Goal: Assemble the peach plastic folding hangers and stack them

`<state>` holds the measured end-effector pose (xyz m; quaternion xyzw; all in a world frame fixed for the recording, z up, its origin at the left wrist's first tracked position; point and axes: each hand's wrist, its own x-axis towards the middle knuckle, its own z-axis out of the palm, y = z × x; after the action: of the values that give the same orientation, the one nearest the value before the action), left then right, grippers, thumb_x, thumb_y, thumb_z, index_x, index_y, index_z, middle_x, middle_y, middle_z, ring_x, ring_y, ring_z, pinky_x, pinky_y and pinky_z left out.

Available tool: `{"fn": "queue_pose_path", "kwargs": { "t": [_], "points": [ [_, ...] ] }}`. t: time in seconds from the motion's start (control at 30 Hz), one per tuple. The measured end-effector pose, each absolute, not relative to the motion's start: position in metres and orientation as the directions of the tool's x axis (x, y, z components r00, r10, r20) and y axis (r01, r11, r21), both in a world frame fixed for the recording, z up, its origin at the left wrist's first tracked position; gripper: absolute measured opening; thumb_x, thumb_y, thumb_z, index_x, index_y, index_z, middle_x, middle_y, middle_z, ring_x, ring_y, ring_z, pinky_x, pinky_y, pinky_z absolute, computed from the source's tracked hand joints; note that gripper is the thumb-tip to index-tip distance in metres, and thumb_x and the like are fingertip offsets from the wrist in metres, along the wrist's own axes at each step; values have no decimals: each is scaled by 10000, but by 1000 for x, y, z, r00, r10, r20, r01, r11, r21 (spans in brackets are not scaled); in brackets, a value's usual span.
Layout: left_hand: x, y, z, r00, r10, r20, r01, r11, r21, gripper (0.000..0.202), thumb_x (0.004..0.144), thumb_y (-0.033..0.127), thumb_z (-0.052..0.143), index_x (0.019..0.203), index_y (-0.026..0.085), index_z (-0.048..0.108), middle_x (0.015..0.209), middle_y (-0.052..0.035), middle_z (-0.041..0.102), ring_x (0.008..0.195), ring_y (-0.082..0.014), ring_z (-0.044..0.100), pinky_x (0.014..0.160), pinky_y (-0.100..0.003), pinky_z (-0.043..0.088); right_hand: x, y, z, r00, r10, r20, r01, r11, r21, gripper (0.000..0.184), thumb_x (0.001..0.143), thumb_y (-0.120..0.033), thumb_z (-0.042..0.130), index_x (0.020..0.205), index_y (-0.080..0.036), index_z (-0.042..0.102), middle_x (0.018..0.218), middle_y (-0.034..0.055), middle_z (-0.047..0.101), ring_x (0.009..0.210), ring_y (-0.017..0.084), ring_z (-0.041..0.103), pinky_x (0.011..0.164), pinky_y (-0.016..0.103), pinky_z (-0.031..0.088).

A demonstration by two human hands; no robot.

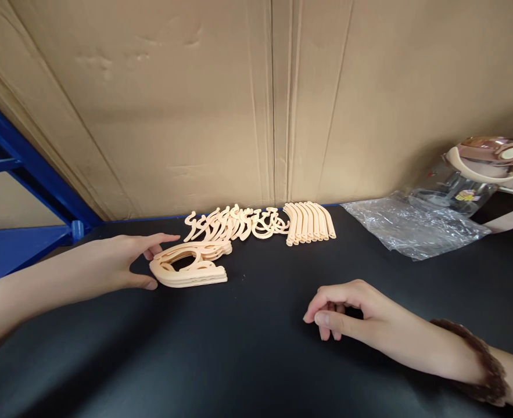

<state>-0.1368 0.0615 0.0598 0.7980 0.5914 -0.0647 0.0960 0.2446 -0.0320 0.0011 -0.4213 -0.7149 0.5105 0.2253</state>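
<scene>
A stack of peach-coloured plastic folding hangers (195, 283), folded up, lies left of centre on the black tabletop. My left hand (129, 261) is at its left end, thumb on the near side and index finger stretched out beyond the far side; the thumb tip is close to the edge, and whether it touches I cannot tell. On the right, my right hand (347, 310) hovers over the bare table with loosely curled fingers and nothing visible in it. Behind the stack, loose hanger hooks (225, 225) lie in an overlapping row. Several curved hanger arms (308, 223) are lined up beside them.
Brown cardboard (186, 116) rises along the table's back edge. A clear plastic bag (413, 229) lies at the back right, next to a transparent jug (469, 186) with a brown lid. A blue metal frame (42, 174) stands at the left.
</scene>
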Motion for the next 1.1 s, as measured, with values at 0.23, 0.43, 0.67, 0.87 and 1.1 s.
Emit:
{"fn": "queue_pose_path", "kwargs": {
  "t": [0.23, 0.43, 0.67, 0.87, 1.1],
  "points": [
    [-111, 51, 52, 261, 952, -157, 965, -259, 35, 1049, 678, 617, 633, 1521, 207, 163, 1391, -101, 522, 1207, -369, 511, 982, -422, 398, 243, -31, 2, -537, 837, -105, 390, 136, -911, 275, 938, -415, 519, 932, -197, 687, 768, -4, 669, 712, 105, 608, 648, 198, 453],
    [-103, 55, 44, 276, 951, -140, 961, -268, 76, 1066, 634, 709, 608, 1513, 252, 215, 1353, -70, 569, 1233, -409, 488, 980, -466, 411, 244, -31, 2, -541, 834, -107, 389, 135, -911, 276, 938, -417, 518, 933, -202, 689, 774, -6, 672, 720, 105, 610, 655, 197, 453],
    [-106, 57, 43, 277, 947, -160, 960, -266, 88, 1125, 619, 706, 615, 1519, 187, 186, 1478, -91, 426, 1310, -376, 414, 1047, -430, 374, 244, -31, 1, -550, 830, -95, 382, 149, -912, 253, 938, -396, 522, 935, -204, 687, 771, -5, 674, 721, 107, 612, 639, 197, 442],
    [-111, 57, 41, 319, 935, -154, 942, -294, 163, 1059, 681, 626, 645, 1522, 207, 158, 1516, -80, 366, 1343, -344, 387, 1091, -426, 335, 244, -31, 2, -552, 829, -92, 380, 152, -912, 273, 938, -407, 514, 936, -195, 685, 773, 6, 672, 728, 124, 612, 651, 218, 444],
    [-123, 65, 33, 319, 937, -145, 930, -280, 239, 1091, 632, 605, 705, 1517, 350, 121, 1487, -44, 418, 1324, -353, 425, 1082, -446, 356, 243, -33, 4, -546, 831, -105, 404, 151, -902, 253, 944, -382, 504, 932, -205, 684, 779, 4, 672, 734, 127, 616, 652, 219, 441]
  ]
}}
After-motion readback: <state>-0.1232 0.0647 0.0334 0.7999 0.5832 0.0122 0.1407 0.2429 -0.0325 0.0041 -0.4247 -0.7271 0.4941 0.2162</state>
